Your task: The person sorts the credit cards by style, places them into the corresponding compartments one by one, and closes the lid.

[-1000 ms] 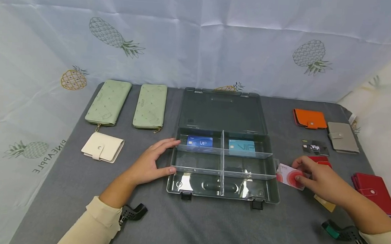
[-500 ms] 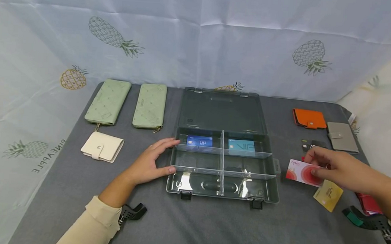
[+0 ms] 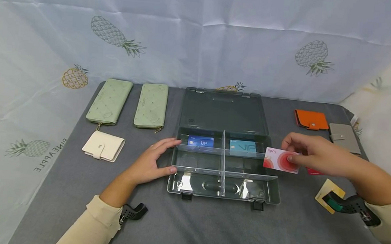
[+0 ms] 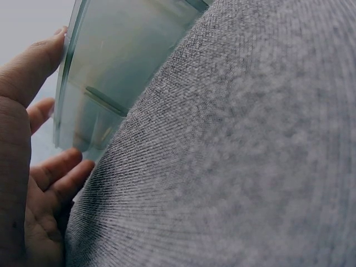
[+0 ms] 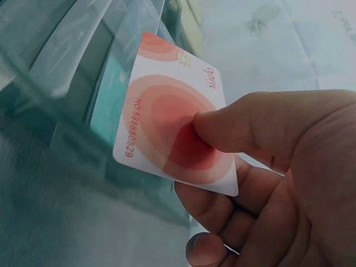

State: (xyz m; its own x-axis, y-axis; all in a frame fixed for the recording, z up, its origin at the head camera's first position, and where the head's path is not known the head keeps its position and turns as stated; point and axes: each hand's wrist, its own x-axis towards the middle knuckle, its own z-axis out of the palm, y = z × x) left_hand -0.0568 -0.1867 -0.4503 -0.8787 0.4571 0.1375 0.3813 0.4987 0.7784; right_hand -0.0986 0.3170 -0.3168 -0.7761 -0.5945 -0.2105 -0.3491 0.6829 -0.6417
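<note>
My right hand (image 3: pixel 314 154) pinches a white card with red circles (image 3: pixel 278 159) between thumb and curled fingers, above the right rim of the open divided box (image 3: pixel 222 196). The right wrist view shows the card (image 5: pixel 167 122) tilted over the box wall. With fingers spread, my left hand (image 3: pixel 150 163) touches the box's left side; its fingertips (image 4: pixel 72 158) lie along the wall in the left wrist view. A blue VIP card (image 3: pixel 200 141) lies in the back left compartment, a teal VIP card (image 3: pixel 242 145) in the back right one.
Two green wallets (image 3: pixel 109 101) and a cream wallet (image 3: pixel 103 146) lie at left. At right are an orange wallet (image 3: pixel 311 119), a grey wallet (image 3: pixel 344 136) and a gold card (image 3: pixel 329 193). The right forearm hides part of that side.
My right hand first drew the white and red card back to the right, then moved forward and left, bringing it over the box's right edge. The left hand has stayed put.
</note>
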